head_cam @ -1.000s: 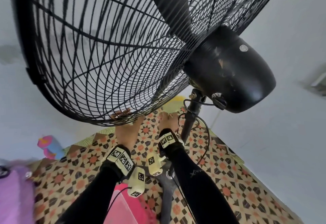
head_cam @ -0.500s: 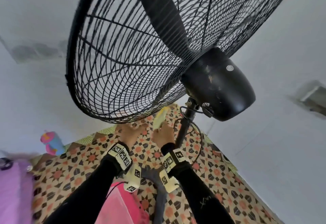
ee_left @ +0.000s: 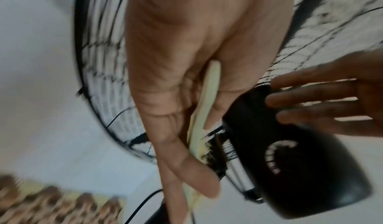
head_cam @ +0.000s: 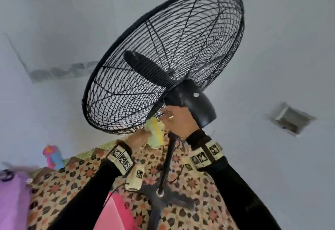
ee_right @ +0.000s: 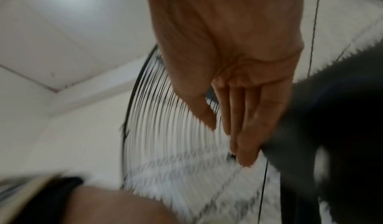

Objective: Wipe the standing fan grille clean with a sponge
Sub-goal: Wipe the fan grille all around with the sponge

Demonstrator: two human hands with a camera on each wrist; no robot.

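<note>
The black standing fan's wire grille (head_cam: 163, 63) tilts up in the head view, with the black motor housing (head_cam: 195, 102) behind it. My left hand (head_cam: 139, 139) grips a yellow-green sponge (head_cam: 154, 131) just under the grille's lower rim. In the left wrist view the sponge (ee_left: 209, 99) is pinched between thumb and fingers of the left hand (ee_left: 176, 96), beside the grille (ee_left: 99, 73). My right hand (head_cam: 174, 121) lies with straight fingers (ee_right: 248, 129) against the motor housing (ee_right: 331, 129); its spread fingers (ee_left: 311, 99) rest on the housing (ee_left: 290, 162).
The fan's pole (head_cam: 168, 160) runs down to its base (head_cam: 163, 195) on a patterned floor (head_cam: 190, 184), with a thin cable alongside. A pink object (head_cam: 116, 213) sits below my left arm, a purple one (head_cam: 10, 202) far left, a colourful toy (head_cam: 51, 157) by the wall.
The fan head now looks smaller and higher in the head view. Both hands have risen: the right one up to the motor housing, the left with the sponge up to the grille's lower rim.
</note>
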